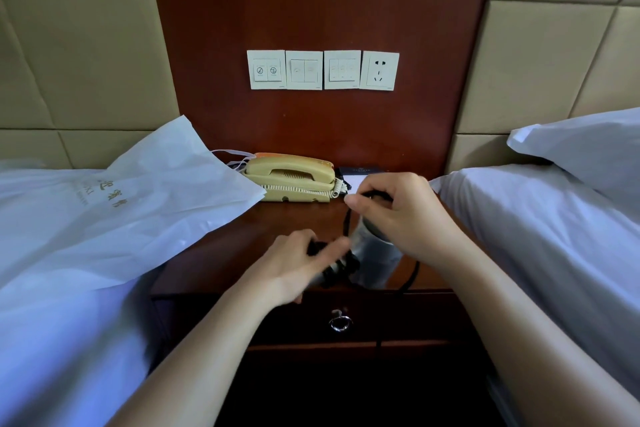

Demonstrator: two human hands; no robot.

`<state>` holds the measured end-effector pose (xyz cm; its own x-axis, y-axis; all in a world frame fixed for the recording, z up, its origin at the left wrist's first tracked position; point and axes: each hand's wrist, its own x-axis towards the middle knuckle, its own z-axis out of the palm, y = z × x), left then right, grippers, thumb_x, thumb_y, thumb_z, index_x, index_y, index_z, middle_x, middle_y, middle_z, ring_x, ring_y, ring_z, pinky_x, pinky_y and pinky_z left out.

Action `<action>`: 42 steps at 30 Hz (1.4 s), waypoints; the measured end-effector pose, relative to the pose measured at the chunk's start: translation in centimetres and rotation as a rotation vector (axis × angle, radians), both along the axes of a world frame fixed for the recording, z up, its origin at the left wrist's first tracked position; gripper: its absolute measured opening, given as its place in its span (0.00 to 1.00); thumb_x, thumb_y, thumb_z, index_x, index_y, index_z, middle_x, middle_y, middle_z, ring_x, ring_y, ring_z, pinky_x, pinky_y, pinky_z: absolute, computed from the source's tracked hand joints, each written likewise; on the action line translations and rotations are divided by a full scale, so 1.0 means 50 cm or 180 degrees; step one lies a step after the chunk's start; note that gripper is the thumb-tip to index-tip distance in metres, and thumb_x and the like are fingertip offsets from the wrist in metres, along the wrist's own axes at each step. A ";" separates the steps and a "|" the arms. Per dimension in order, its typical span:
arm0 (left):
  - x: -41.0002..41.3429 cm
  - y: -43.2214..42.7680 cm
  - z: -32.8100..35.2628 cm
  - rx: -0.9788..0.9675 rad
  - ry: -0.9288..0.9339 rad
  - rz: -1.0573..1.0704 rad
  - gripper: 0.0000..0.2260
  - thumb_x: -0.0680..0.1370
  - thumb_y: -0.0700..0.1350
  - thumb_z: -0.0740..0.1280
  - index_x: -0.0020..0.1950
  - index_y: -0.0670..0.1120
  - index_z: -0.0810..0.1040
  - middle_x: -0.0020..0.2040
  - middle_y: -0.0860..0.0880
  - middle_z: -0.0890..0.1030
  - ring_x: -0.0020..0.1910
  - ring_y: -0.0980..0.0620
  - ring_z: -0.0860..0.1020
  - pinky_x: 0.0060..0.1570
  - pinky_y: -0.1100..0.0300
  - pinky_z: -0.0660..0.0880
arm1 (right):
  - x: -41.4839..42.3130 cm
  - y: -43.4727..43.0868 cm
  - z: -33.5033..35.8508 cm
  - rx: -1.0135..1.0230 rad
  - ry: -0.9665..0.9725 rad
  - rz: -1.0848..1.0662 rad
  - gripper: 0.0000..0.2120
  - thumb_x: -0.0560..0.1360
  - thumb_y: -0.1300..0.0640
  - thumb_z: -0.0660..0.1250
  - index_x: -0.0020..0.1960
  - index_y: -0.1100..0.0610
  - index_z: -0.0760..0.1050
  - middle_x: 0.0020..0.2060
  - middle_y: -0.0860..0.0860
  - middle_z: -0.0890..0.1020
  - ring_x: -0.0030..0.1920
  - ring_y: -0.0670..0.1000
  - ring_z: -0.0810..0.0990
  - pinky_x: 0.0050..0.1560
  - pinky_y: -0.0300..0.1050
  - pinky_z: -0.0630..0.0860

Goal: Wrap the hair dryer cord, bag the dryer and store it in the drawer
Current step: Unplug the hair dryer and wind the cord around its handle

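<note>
A grey hair dryer stands on the dark wooden nightstand near its front edge. My left hand grips the dryer's black handle at the lower left. My right hand pinches the black cord above the dryer's barrel; a loop of the cord hangs down the dryer's right side. A white plastic bag with printed characters lies on the left bed, its corner over the nightstand. The drawer below the tabletop is closed, with a metal ring pull.
A beige telephone with a coiled cord sits at the back of the nightstand, a dark notepad holder beside it. White beds flank the nightstand; a pillow lies on the right one. Wall switches and a socket are above.
</note>
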<state>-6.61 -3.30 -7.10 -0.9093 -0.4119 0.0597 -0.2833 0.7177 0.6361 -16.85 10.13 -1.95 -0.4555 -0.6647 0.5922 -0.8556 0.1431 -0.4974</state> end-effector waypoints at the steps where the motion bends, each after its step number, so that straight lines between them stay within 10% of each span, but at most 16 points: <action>1: -0.001 0.008 0.001 -0.0095 -0.0035 -0.0089 0.35 0.66 0.74 0.55 0.47 0.42 0.74 0.31 0.46 0.78 0.23 0.48 0.77 0.26 0.55 0.73 | -0.002 0.001 0.001 0.0042 0.0087 -0.0051 0.10 0.73 0.51 0.68 0.34 0.50 0.74 0.23 0.45 0.72 0.28 0.44 0.70 0.30 0.38 0.64; 6: -0.003 0.032 0.012 -0.0352 -0.0102 -0.0123 0.41 0.59 0.77 0.53 0.44 0.41 0.76 0.34 0.45 0.81 0.23 0.50 0.74 0.34 0.48 0.77 | 0.011 0.004 0.009 0.0160 0.0419 -0.0027 0.09 0.72 0.50 0.69 0.35 0.53 0.76 0.20 0.43 0.67 0.28 0.42 0.72 0.28 0.35 0.63; 10: -0.004 0.041 0.014 -0.0374 -0.0021 -0.0035 0.26 0.73 0.66 0.56 0.35 0.44 0.73 0.25 0.51 0.75 0.17 0.56 0.71 0.30 0.54 0.73 | 0.003 0.000 0.012 0.0088 0.0418 -0.0072 0.14 0.70 0.48 0.72 0.31 0.51 0.71 0.22 0.45 0.69 0.25 0.46 0.67 0.28 0.40 0.63; 15: 0.002 0.032 0.026 -0.0253 -0.0126 -0.0093 0.19 0.76 0.61 0.55 0.45 0.50 0.79 0.20 0.52 0.71 0.18 0.52 0.74 0.34 0.51 0.79 | -0.061 0.017 -0.010 0.0173 -0.0208 0.0071 0.21 0.70 0.46 0.71 0.30 0.62 0.72 0.24 0.50 0.67 0.27 0.44 0.62 0.29 0.40 0.59; 20: 0.004 0.007 0.018 0.0030 -0.0057 -0.0077 0.18 0.79 0.55 0.56 0.32 0.49 0.68 0.24 0.51 0.68 0.22 0.45 0.76 0.24 0.62 0.69 | -0.122 0.037 -0.043 0.0367 -0.0764 0.0105 0.21 0.72 0.45 0.67 0.26 0.54 0.67 0.21 0.43 0.63 0.25 0.42 0.59 0.26 0.36 0.56; 27: 0.013 -0.035 0.009 0.1289 0.0169 -0.0275 0.26 0.82 0.49 0.50 0.31 0.34 0.71 0.19 0.40 0.69 0.16 0.46 0.69 0.22 0.61 0.65 | -0.174 0.046 -0.111 0.0098 -0.2008 -0.0261 0.24 0.79 0.53 0.61 0.24 0.55 0.68 0.19 0.47 0.61 0.18 0.42 0.56 0.18 0.33 0.52; 34: -0.007 -0.071 -0.013 0.3029 0.0980 0.0475 0.25 0.80 0.52 0.50 0.37 0.34 0.74 0.25 0.38 0.72 0.16 0.48 0.66 0.20 0.63 0.63 | -0.148 0.015 -0.135 0.0665 -0.1845 -0.0172 0.21 0.80 0.54 0.59 0.29 0.57 0.72 0.21 0.48 0.64 0.19 0.44 0.59 0.20 0.34 0.56; 42: -0.001 -0.108 -0.018 0.3602 0.1351 0.0881 0.23 0.79 0.54 0.51 0.40 0.37 0.74 0.28 0.41 0.72 0.17 0.48 0.67 0.17 0.66 0.63 | -0.093 0.012 -0.091 0.1677 -0.1802 0.0672 0.17 0.78 0.48 0.60 0.40 0.54 0.82 0.24 0.45 0.67 0.24 0.45 0.62 0.25 0.37 0.61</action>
<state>-6.64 -8.68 -7.99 -0.7791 -0.5987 -0.1860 0.0420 -0.3459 0.9373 -21.49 10.74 -6.50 -0.4263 -0.8983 -0.1068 -0.5288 0.3432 -0.7762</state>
